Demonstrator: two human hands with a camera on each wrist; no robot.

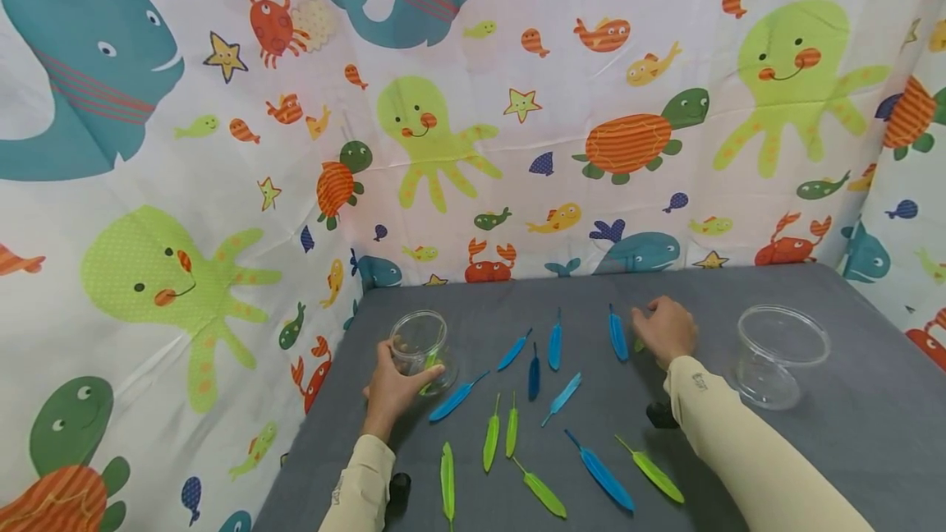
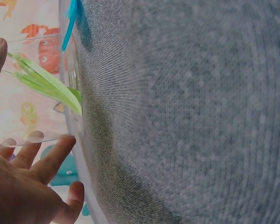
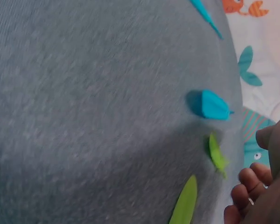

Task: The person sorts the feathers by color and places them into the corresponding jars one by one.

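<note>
My left hand [image 1: 395, 392] grips a clear plastic cup [image 1: 418, 332] at the table's left, thumb on one side and fingers round the other. Green feathers [image 2: 44, 81] lean inside that cup in the left wrist view. At the back right, my right hand [image 1: 668, 330] hovers over a small green feather [image 1: 639, 345], its fingers loosely bent and nothing showing between them. In the right wrist view this green feather [image 3: 217, 156] lies on the cloth, apart from the fingertips. Just left of the hand is a blue feather [image 1: 617, 335].
Several blue feathers [image 1: 555, 343] and green feathers [image 1: 491, 437] lie scattered across the grey tabletop [image 1: 709, 286] between the arms. Another clear cup [image 1: 783, 337] stands to the right of the right forearm. A curtain with sea animals [image 1: 473, 48] hangs behind and at the sides.
</note>
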